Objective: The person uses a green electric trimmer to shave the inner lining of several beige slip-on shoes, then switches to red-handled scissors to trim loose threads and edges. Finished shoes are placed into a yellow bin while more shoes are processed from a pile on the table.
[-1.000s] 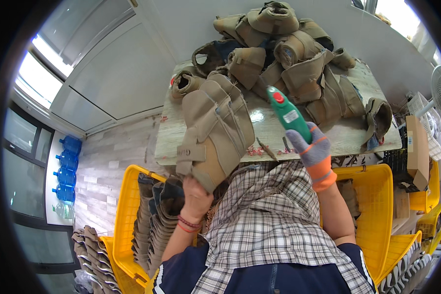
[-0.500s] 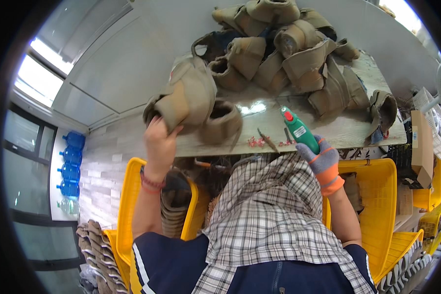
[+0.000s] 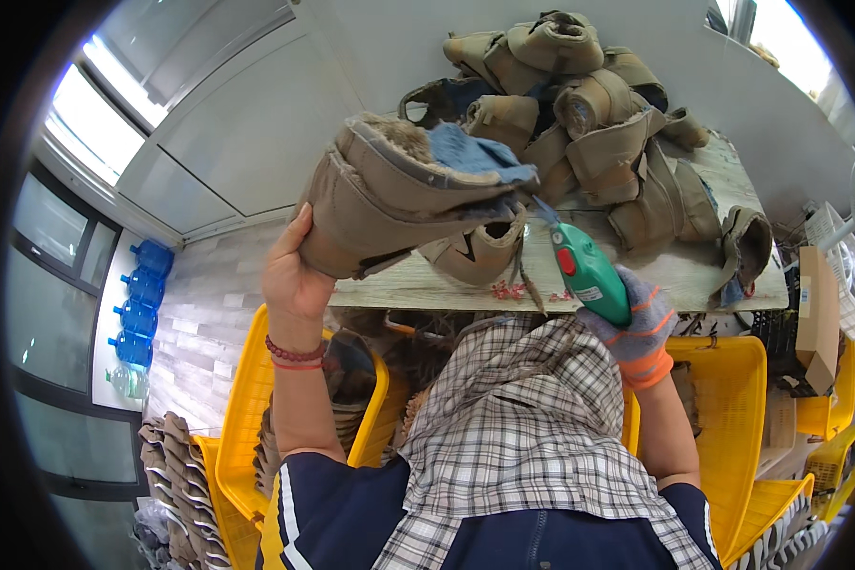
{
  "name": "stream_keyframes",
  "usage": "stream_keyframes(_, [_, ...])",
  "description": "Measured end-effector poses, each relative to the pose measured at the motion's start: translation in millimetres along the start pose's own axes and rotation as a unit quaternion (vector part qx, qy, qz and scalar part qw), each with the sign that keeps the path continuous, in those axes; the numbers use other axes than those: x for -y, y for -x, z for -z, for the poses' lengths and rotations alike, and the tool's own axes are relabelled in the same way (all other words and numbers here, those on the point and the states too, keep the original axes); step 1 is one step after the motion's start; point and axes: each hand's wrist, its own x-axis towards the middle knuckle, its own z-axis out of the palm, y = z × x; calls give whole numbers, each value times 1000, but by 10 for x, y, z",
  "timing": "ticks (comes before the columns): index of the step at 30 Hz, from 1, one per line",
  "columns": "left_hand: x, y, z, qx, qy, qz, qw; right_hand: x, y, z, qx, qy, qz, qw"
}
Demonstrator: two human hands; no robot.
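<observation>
My bare left hand (image 3: 296, 271) is closed on the back part of a brown shoe upper (image 3: 380, 214), holding it tilted above the table's left part. Fleecy lining and a blue fabric underside show along its upper edge. In my right hand (image 3: 636, 318), in a grey and orange glove, is a green handheld power tool (image 3: 591, 275) with a red button. Its narrow tip points up and left, close to the upper's right end; I cannot tell whether they touch. Another brown upper (image 3: 475, 255) lies on the table behind the held one.
A heap of brown uppers (image 3: 598, 152) covers the table's far side, with one more upper (image 3: 746, 242) at the right edge. Pink scraps (image 3: 508, 290) lie near the front edge of the table (image 3: 408, 296). Yellow crates (image 3: 722, 399) stand on both sides of my lap.
My left hand has turned the upper over, bringing its lining and blue underside into view. The tool's tip and the upper's right end are now closer together.
</observation>
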Motion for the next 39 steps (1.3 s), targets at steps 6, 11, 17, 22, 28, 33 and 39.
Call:
stream_keyframes(6, [125,-98,-86,16,41,76,996,-75,-52,246,-40,54,39,997])
stream_keyframes(11, [181,-144,-150,-10,54,117,992,-144,-23,329,-12,103,62,993])
stream_keyframes(17, [271,-157,-175,-28,39,124,991,-137,-8,335,1,98,72,993])
stream_keyframes(22, [308,-141,-196,-13,16,124,992,-46,-100,334,0,69,88,994])
stream_keyframes(28, [434,-12,-416,-32,-33,61,997,76,-160,308,-13,38,82,996])
stream_keyframes(33, [632,183,-635,5,-145,-76,986,180,-168,272,2,-3,33,999])
stream_keyframes(39, [891,269,-489,41,-233,-217,947,443,-245,253,59,-184,-107,975])
